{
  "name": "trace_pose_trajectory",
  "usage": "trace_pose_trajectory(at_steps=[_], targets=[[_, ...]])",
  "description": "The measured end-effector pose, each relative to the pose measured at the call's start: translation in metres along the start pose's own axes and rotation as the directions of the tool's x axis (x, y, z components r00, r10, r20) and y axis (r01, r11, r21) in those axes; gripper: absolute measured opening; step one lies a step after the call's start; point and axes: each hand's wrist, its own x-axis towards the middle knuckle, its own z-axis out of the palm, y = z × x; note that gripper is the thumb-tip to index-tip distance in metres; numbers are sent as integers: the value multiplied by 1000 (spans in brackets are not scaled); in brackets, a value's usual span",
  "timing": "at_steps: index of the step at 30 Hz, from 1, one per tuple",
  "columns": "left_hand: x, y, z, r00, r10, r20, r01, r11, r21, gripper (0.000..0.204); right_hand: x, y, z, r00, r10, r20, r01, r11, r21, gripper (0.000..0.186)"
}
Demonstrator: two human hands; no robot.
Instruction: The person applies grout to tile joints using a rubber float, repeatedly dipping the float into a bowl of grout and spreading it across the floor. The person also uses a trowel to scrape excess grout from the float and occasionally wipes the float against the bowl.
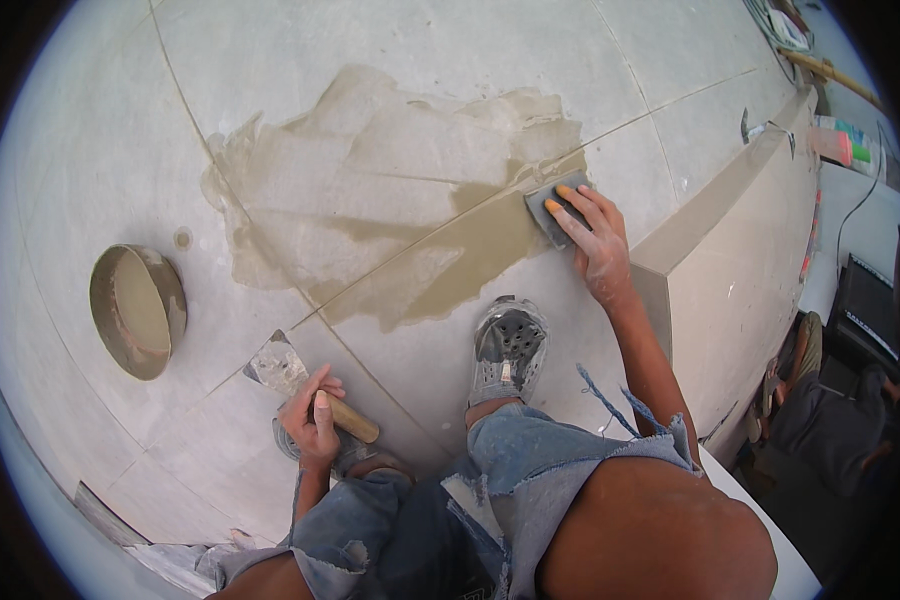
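Observation:
My right hand (602,250), with orange covers on some fingertips, presses a flat grey rubber-like pad (542,215) against the floor tiles. The pad sits at the right end of a wet grey-brown grout smear (370,165), which spreads over several tiles and their joints. My left hand (310,425) is closed round the wooden handle of a putty knife (282,366). Its broad blade is caked with dried paste and points up and left, away from me. Left of the smear stands a round bowl (175,285) with grout-coloured paste inside.
My clog (510,345) stands just below the smear. A tiled ledge (740,240) rises at the right, with a small hooked tool (767,128) on it. Beyond are a pink-and-green container (840,148), a pole (832,75), and another person (830,425) at lower right.

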Motion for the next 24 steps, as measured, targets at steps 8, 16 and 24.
trace_pose_trajectory(at_steps=[8,16,24], targets=[[0,2,-1,1000,-4,5,4,1000,14,48,20,2,-15,998,16,-60,-15,1000,22,59],[1,4,-1,1000,-8,-1,8,1000,21,43,96,14,-22,997,-71,7,71,996,57,58],[-1,2,-4,1000,-8,12,8,1000,29,46,145,-13,-15,935,-286,211,283,958,46,58]])
